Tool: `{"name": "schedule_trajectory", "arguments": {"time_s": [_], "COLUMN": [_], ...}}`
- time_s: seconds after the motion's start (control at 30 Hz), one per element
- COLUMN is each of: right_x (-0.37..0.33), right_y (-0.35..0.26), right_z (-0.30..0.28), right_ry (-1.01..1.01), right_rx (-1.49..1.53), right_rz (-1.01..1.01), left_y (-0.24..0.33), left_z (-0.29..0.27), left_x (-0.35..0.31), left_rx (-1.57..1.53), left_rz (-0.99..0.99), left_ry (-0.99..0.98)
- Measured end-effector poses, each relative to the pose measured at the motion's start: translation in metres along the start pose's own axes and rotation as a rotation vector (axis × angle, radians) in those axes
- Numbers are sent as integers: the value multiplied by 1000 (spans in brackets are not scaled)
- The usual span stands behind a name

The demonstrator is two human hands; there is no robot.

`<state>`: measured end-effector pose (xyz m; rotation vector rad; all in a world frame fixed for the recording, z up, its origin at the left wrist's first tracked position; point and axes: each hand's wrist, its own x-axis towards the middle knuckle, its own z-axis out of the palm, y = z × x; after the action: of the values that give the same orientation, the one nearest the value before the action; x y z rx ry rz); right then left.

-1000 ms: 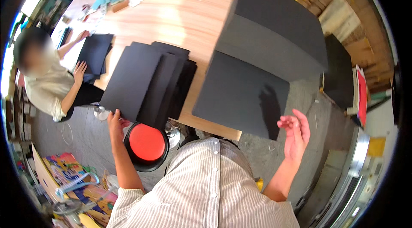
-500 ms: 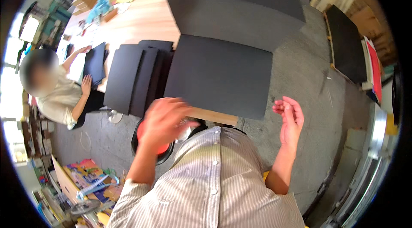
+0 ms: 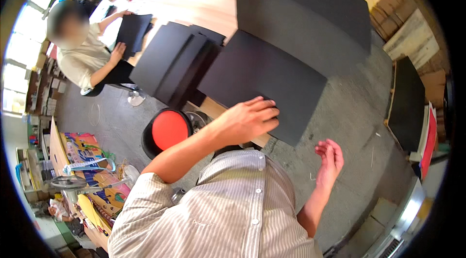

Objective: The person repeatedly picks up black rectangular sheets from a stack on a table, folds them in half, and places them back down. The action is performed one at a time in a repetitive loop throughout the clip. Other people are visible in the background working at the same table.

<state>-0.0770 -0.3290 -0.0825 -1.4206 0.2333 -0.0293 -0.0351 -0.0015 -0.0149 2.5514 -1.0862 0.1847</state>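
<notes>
My left hand [image 3: 253,121] reaches across my front, over the near edge of a black sheet [image 3: 272,83] on the wooden table. Its fingers are stretched out, slightly bent, with nothing visible in them; contact with the sheet is hard to tell. To the right of the sheet's near corner, my right hand [image 3: 330,158] hovers above the floor, fingers loosely curled and seemingly empty. Behind the sheet is a larger black board [image 3: 310,0]. Overlapping black sheets [image 3: 167,61] lie in a stack to the left, jutting past the table edge.
A co-worker [image 3: 85,56] sits at the left, both hands on a smaller black sheet [image 3: 132,34]. A red-topped stool [image 3: 170,129] stands near my left arm. Shears and papers clutter the far table [image 3: 208,3]. Boards [image 3: 412,107] lean at the right.
My left hand has swung right, from beside the stack to the black sheet's near edge. My right hand is a little lower. The view has turned, and more of the red stool shows.
</notes>
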Motion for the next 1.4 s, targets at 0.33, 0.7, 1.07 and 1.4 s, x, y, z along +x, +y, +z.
{"name": "schedule_trajectory", "arguments": {"time_s": [0.33, 0.7, 1.07, 1.4], "right_x": [20, 20, 11, 41], "right_y": [-5, 2, -37, -25], "right_z": [18, 16, 51, 127], "right_ry": [-227, -255, -492, -476], "right_rx": [77, 79, 291, 870], "right_rz": [66, 106, -35, 304], "left_y": [9, 12, -12, -40], "left_z": [-6, -17, -35, -56], "left_x": [17, 22, 41, 60], "left_rx": [30, -21, -257, -443], "left_rz": [-106, -74, -55, -105], "left_ry": [-94, -145, -44, -168]}}
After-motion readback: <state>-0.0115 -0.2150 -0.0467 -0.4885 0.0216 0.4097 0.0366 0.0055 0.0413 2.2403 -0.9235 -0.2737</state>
